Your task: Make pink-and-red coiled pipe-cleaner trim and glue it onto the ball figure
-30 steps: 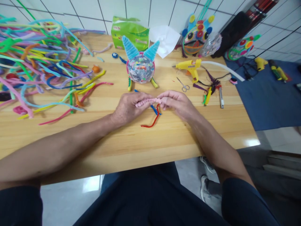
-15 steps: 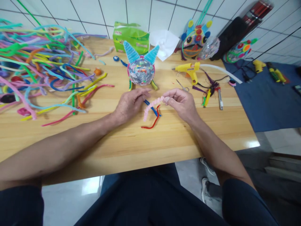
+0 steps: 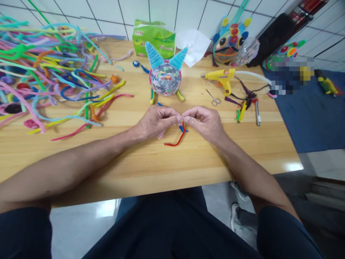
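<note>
Open room's running along the near table edge (image 3: 140,187), a red stem (image 3: 181,139) lying just beyond; left, a fuzzy heap (image 3: 54,79) is blocking; far, an eared ball (image 3: 165,82); right, a glue gun (image 3: 222,76).

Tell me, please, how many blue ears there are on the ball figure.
2: one rises from the upper left of the ball figure, the other from its upper right. Neither looks hidden.

Even light, glare on table corner (image 3: 293,166), pixelated patch right
</note>
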`<state>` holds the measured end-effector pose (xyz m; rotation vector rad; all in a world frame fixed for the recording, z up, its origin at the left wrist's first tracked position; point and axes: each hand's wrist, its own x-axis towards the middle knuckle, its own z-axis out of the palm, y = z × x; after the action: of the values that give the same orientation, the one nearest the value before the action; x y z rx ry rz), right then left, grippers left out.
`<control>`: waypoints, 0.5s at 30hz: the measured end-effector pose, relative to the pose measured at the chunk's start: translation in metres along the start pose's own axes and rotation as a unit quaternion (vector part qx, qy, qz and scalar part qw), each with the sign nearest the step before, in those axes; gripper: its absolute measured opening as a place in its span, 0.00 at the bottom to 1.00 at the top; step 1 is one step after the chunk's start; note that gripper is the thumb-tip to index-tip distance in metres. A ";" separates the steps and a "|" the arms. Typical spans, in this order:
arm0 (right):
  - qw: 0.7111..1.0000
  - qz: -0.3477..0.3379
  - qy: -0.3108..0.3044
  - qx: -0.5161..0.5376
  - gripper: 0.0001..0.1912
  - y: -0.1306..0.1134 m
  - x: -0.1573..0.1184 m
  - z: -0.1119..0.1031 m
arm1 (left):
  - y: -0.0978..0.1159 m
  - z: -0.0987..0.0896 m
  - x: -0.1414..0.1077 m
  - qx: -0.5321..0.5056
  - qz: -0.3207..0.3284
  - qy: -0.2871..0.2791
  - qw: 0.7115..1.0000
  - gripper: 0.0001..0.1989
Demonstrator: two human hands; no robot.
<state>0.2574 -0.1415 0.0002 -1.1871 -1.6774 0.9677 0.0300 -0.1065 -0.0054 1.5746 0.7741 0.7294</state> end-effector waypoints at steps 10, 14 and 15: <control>0.998 0.008 0.026 0.063 0.18 0.007 0.004 0.002 | 0.004 0.001 0.003 -0.015 -0.001 0.063 0.998 0.13; 0.998 -0.003 0.032 0.052 0.17 0.008 0.004 0.003 | 0.006 0.002 0.003 -0.011 -0.020 0.057 0.998 0.12; 0.998 -0.004 0.031 0.050 0.17 0.007 0.004 0.004 | 0.006 0.002 0.002 -0.010 -0.031 0.053 0.998 0.12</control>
<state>0.2552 -0.1364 -0.0069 -1.1314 -1.5659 0.9895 0.0335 -0.1064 0.0007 1.4969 0.8868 0.7788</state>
